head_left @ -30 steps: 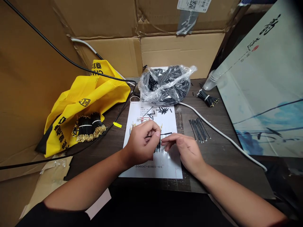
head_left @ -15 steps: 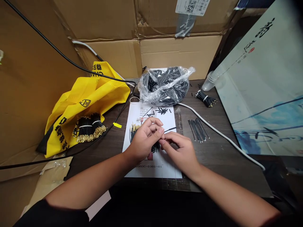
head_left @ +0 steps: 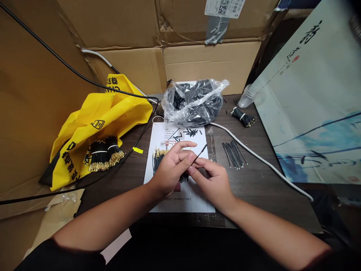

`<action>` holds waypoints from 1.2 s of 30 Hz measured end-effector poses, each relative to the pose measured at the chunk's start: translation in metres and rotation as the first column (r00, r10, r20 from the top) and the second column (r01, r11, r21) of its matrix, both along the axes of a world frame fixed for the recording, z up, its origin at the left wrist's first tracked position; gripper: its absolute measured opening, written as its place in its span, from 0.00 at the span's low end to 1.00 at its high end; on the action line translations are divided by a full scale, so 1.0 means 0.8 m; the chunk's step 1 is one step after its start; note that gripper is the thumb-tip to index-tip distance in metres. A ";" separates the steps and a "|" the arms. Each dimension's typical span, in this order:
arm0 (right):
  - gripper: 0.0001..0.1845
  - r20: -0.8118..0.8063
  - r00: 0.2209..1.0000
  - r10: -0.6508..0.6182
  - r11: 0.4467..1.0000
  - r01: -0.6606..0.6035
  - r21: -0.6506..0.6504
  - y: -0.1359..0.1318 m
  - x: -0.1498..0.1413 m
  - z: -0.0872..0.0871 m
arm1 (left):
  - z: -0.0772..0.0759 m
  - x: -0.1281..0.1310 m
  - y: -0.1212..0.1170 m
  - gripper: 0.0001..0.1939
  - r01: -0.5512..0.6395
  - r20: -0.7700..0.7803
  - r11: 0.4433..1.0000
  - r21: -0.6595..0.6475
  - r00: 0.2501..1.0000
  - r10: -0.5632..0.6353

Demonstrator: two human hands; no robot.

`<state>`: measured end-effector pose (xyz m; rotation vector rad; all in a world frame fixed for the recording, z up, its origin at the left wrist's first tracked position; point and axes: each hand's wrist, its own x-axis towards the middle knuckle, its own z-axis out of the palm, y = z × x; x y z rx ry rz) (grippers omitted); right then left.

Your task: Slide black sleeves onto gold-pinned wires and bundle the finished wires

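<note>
A thin black wire (head_left: 200,154) pokes up to the right from between my fingertips, with a thicker black sleeve near its upper end. My left hand (head_left: 172,165) is closed on it in a pinch of thumb and fingers, the index finger raised. Against those fingertips, my right hand (head_left: 213,177) pinches at the lower part of the wire, which the fingers mostly hide. Below both hands lies a printed paper sheet (head_left: 205,203). Many black wires with gold tips (head_left: 158,156) rest on it, partly covered by my left hand. Short black tube pieces (head_left: 191,132) are scattered near the sheet's top.
A clear plastic bag (head_left: 194,103) full of black pieces stands behind the sheet. Loose black wires (head_left: 234,154) and a tied bundle (head_left: 243,116) lie to the right, near a white cable (head_left: 262,158). Tied gold-tipped bundles (head_left: 103,154) sit on a yellow bag (head_left: 84,120) at left.
My right hand has come in from beside the wire and closed at my left fingertips. The wire's sleeved end has swung from nearly level to pointing up and away.
</note>
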<state>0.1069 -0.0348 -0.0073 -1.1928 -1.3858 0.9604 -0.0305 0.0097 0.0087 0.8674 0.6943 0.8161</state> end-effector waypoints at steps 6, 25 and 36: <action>0.08 0.361 0.932 0.021 0.998 -0.041 0.049 -0.005 0.044 0.012 | 0.001 -0.013 0.013 0.12 0.020 -0.326 0.933 0.360 0.939 0.105; 0.12 0.990 0.142 0.016 0.964 0.261 -0.053 -0.001 0.109 0.000 | 0.013 -0.044 0.042 0.12 0.866 -0.769 0.287 0.409 0.159 0.619; 0.14 0.995 0.094 -0.009 0.955 0.296 -0.019 0.003 0.111 -0.001 | 0.019 -0.045 0.042 0.18 0.877 -0.851 0.424 0.226 -0.034 0.524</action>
